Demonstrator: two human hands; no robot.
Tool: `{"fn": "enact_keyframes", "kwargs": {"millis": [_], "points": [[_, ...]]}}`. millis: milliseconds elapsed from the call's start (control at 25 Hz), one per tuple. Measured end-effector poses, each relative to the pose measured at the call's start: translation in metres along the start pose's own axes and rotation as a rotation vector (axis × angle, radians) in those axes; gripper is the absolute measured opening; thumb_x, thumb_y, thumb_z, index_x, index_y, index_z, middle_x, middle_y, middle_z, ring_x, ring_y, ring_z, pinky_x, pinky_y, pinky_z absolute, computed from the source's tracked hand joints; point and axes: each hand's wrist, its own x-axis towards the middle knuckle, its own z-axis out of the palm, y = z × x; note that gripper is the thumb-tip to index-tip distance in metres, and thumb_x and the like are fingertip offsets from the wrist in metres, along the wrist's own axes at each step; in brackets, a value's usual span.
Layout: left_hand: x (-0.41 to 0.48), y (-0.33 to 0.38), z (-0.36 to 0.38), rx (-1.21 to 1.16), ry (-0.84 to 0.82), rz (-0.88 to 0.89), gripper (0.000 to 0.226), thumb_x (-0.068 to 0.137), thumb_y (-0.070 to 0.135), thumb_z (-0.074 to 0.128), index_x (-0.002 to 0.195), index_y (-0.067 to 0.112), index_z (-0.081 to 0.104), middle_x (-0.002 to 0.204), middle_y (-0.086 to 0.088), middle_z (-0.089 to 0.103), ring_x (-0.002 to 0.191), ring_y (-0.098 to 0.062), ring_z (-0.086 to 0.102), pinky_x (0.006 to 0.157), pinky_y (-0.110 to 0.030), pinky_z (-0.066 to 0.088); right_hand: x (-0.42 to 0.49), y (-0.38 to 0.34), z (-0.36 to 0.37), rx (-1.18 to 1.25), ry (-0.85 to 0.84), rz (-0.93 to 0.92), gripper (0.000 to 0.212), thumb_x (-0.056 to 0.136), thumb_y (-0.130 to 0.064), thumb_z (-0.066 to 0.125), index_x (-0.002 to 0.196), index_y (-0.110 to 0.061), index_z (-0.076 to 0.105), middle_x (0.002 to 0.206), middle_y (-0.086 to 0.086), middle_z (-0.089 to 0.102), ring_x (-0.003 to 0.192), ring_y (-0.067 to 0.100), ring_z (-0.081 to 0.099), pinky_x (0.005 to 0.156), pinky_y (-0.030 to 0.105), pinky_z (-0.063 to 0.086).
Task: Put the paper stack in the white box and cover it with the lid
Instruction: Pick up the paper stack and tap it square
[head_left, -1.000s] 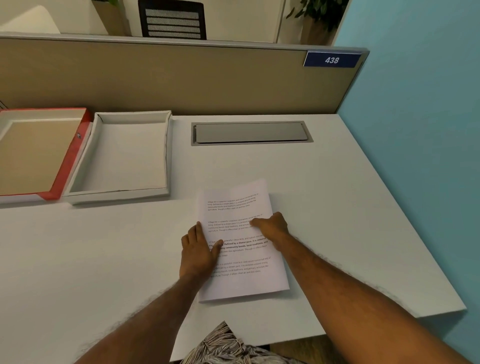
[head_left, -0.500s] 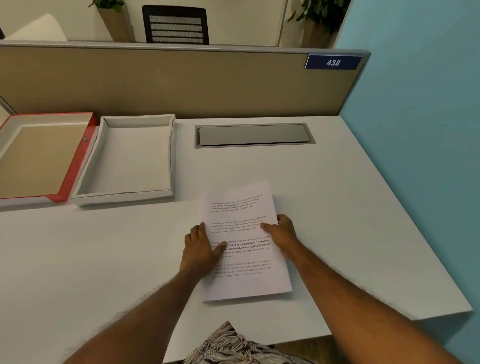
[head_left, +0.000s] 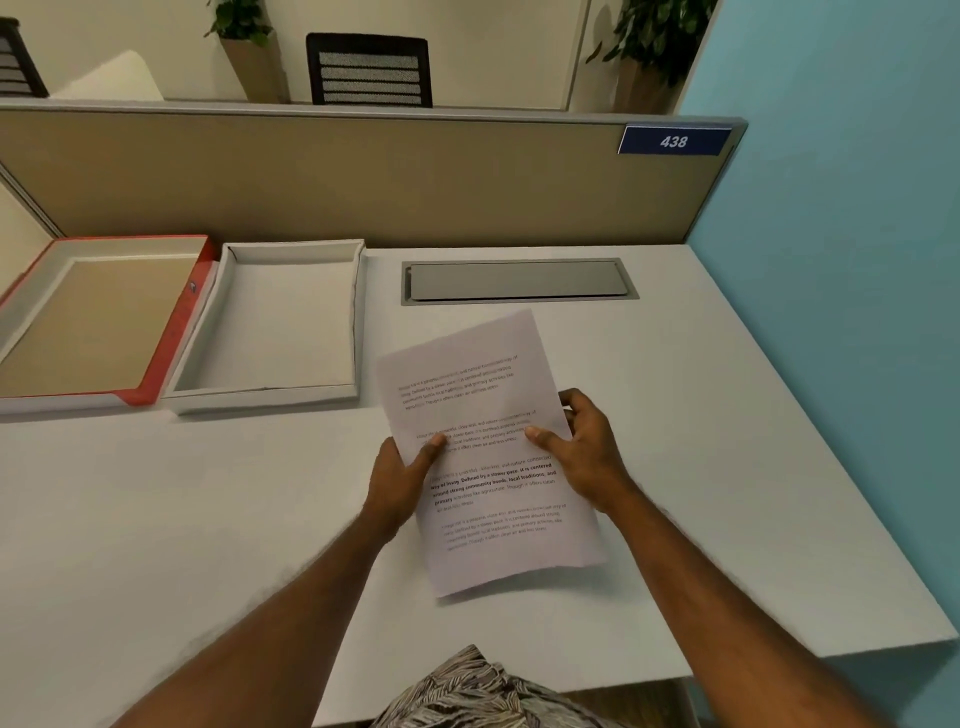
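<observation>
A stack of printed paper (head_left: 488, 452) is lifted off the white desk, tilted, with its far end raised. My left hand (head_left: 402, 480) grips its left edge, thumb on top. My right hand (head_left: 584, 447) grips its right edge, thumb on the page and fingers curled under. The open white box (head_left: 291, 260) sits empty at the back left of the desk, to the left of the paper. Its lid (head_left: 171, 332), red outside and tan inside, lies upside down just left of the box.
A grey cable hatch (head_left: 519, 280) is set into the desk behind the paper. A tan partition (head_left: 363, 176) closes off the back of the desk and a blue wall (head_left: 831, 260) stands on the right. The desk's front edge (head_left: 779, 660) runs close below my arms.
Both hands shifted from pressing on the stack to gripping its side edges. The stack has come up off the desk and moved slightly away from me.
</observation>
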Motion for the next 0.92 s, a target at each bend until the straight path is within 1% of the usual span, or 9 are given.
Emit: {"fn": "enact_keyframes", "kwargs": {"millis": [120, 240, 320, 400, 520, 680, 760, 840, 920], "points": [[-0.001, 0.026, 0.008, -0.052, 0.135, 0.126, 0.046, 0.086, 0.043, 0.066, 0.118, 0.012, 0.055, 0.107, 0.001, 0.07, 0.088, -0.016, 0.072, 0.066, -0.025, 0.06, 0.003, -0.005, -0.005, -0.028, 0.115, -0.06, 0.031, 0.088, -0.018, 0.069, 0.113, -0.016, 0.049, 0.107, 0.001, 0.066, 0.092, 0.022, 0.07, 0.075, 0.034, 0.062], [-0.004, 0.057, 0.015, -0.006, 0.187, 0.242, 0.034, 0.09, 0.028, 0.064, 0.111, 0.012, 0.044, 0.099, 0.013, 0.059, 0.081, -0.007, 0.065, 0.058, -0.014, 0.055, 0.012, -0.008, -0.013, -0.054, 0.166, -0.093, 0.037, 0.091, -0.018, 0.066, 0.123, -0.013, 0.048, 0.112, 0.004, 0.063, 0.096, 0.023, 0.066, 0.08, 0.037, 0.06], [-0.006, 0.072, 0.017, 0.012, 0.188, 0.329, 0.031, 0.091, 0.025, 0.063, 0.109, 0.012, 0.042, 0.099, 0.015, 0.058, 0.08, -0.007, 0.065, 0.059, -0.015, 0.056, 0.015, -0.007, -0.014, -0.031, 0.195, -0.113, 0.043, 0.091, -0.017, 0.066, 0.128, -0.013, 0.046, 0.115, 0.004, 0.063, 0.098, 0.021, 0.065, 0.082, 0.037, 0.059], [-0.006, 0.078, 0.016, 0.04, 0.192, 0.394, 0.028, 0.092, 0.025, 0.062, 0.107, 0.014, 0.041, 0.098, 0.016, 0.057, 0.08, -0.008, 0.064, 0.061, -0.016, 0.057, 0.014, -0.006, -0.01, 0.019, 0.226, -0.136, 0.044, 0.09, -0.017, 0.066, 0.129, -0.017, 0.046, 0.115, 0.0, 0.063, 0.099, 0.016, 0.065, 0.081, 0.033, 0.06], [-0.009, 0.075, 0.013, 0.057, 0.214, 0.426, 0.027, 0.092, 0.025, 0.061, 0.108, 0.017, 0.041, 0.099, 0.017, 0.057, 0.082, -0.009, 0.064, 0.062, -0.014, 0.057, 0.011, -0.001, -0.004, 0.063, 0.258, -0.175, 0.041, 0.09, -0.015, 0.066, 0.125, -0.025, 0.045, 0.109, -0.011, 0.062, 0.097, 0.005, 0.064, 0.076, 0.02, 0.059], [-0.011, 0.058, 0.01, 0.054, 0.209, 0.419, 0.033, 0.087, 0.039, 0.058, 0.111, 0.024, 0.041, 0.101, 0.017, 0.057, 0.087, -0.008, 0.063, 0.063, -0.018, 0.058, 0.009, 0.013, 0.004, 0.055, 0.261, -0.194, 0.043, 0.089, -0.012, 0.068, 0.122, -0.026, 0.046, 0.107, -0.019, 0.062, 0.096, -0.004, 0.065, 0.079, 0.019, 0.057], [-0.011, 0.053, 0.006, 0.065, 0.235, 0.401, 0.039, 0.084, 0.041, 0.057, 0.114, 0.022, 0.042, 0.101, 0.014, 0.058, 0.086, -0.006, 0.061, 0.067, -0.02, 0.057, 0.007, 0.015, 0.008, 0.026, 0.237, -0.223, 0.044, 0.088, -0.013, 0.069, 0.122, -0.026, 0.046, 0.107, -0.018, 0.062, 0.099, 0.005, 0.065, 0.078, 0.017, 0.056], [-0.012, 0.055, 0.002, 0.061, 0.236, 0.398, 0.049, 0.082, 0.048, 0.06, 0.117, 0.017, 0.046, 0.102, 0.013, 0.059, 0.084, -0.003, 0.062, 0.068, -0.021, 0.059, 0.007, 0.015, 0.007, 0.015, 0.229, -0.25, 0.049, 0.083, -0.02, 0.074, 0.125, -0.024, 0.048, 0.108, -0.011, 0.064, 0.102, 0.014, 0.066, 0.079, 0.022, 0.059], [-0.014, 0.07, -0.002, -0.022, 0.231, 0.455, 0.066, 0.077, 0.069, 0.056, 0.115, 0.015, 0.051, 0.098, 0.012, 0.061, 0.084, 0.003, 0.064, 0.065, -0.016, 0.056, 0.006, 0.005, 0.005, 0.069, 0.247, -0.278, 0.051, 0.08, -0.039, 0.074, 0.123, -0.022, 0.055, 0.108, -0.004, 0.068, 0.1, 0.017, 0.068, 0.079, 0.032, 0.062]]}}
